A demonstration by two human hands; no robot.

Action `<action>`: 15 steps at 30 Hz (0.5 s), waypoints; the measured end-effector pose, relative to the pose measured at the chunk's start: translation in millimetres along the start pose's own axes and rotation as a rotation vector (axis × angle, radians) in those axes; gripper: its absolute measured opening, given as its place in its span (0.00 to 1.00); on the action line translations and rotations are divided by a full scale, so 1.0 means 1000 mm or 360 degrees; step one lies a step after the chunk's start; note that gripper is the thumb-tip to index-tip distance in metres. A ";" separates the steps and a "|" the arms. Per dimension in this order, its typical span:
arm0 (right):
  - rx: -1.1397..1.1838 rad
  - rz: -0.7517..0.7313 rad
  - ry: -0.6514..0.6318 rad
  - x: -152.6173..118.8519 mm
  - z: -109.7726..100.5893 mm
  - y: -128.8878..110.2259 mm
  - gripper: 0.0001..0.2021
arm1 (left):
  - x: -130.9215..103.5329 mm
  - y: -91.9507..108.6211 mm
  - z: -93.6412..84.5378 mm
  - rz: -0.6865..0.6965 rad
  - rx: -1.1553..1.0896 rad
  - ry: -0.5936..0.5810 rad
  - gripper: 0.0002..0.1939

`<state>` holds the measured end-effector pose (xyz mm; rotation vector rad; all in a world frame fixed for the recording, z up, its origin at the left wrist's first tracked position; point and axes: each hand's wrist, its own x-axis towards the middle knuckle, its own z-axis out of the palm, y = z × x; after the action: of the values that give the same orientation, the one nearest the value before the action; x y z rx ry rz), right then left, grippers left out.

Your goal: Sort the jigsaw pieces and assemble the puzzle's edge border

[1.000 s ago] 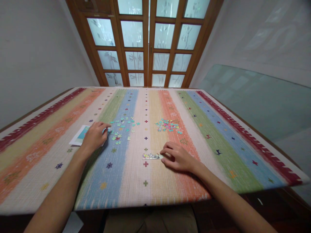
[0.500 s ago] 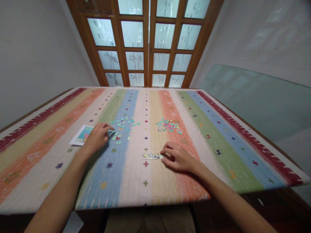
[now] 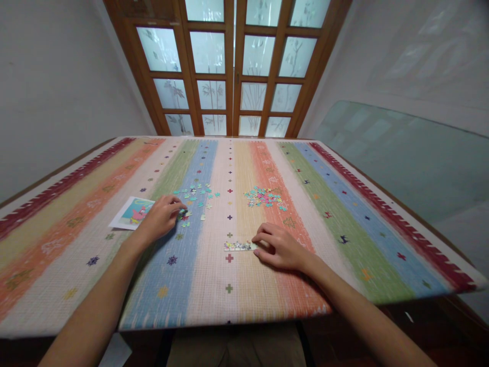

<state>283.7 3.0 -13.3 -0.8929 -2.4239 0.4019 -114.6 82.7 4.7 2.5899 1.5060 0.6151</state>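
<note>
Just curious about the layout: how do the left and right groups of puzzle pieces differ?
The left group lies loosely scattered; the right group is bunched tighter. The left group looks mostly pale blue-green; the right group mixes in pink. The left hand is at the left group, while no hand is at the right group. Both lie on the striped cloth.

From where I operate, wooden doors [image 3: 233, 76] fill the far end of the room. Pale light glows through their frosted glass panes [image 3: 208, 53], several patterned with bamboo-like plants. I have a plain left wall [image 3: 57, 66] and a greyish right wall [image 3: 428, 56] that carries soft, blurry reflections. Before the right wall I see a pale green panel [image 3: 401, 153] with a rounded corner. A broad table [image 3: 214, 293] wears a striped cloth [image 3: 382, 244]; beyond its edge, the floor [image 3: 439, 331] looks dark reddish-brown.
</note>
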 end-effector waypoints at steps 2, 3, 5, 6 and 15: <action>0.0001 0.0006 -0.0007 0.000 0.000 -0.001 0.06 | 0.000 0.002 0.001 0.0024 0.0006 -0.0033 0.16; 0.0003 0.0007 -0.0014 0.001 -0.001 -0.001 0.06 | 0.001 0.004 0.001 0.0034 0.0003 -0.0045 0.17; 0.0006 0.0010 -0.0026 0.001 -0.001 -0.001 0.06 | 0.001 0.006 0.002 0.0045 -0.0010 -0.0062 0.17; 0.0005 0.0012 -0.0028 0.001 -0.001 -0.001 0.06 | 0.001 0.007 0.002 0.0044 -0.0015 -0.0067 0.18; -0.0003 0.0001 -0.0002 0.000 -0.001 0.000 0.06 | 0.000 0.002 -0.005 0.0019 -0.0023 -0.0039 0.20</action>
<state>283.9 2.9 -12.6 -0.8942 -2.4254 0.4001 -114.6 80.6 9.3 2.5879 1.4745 0.5913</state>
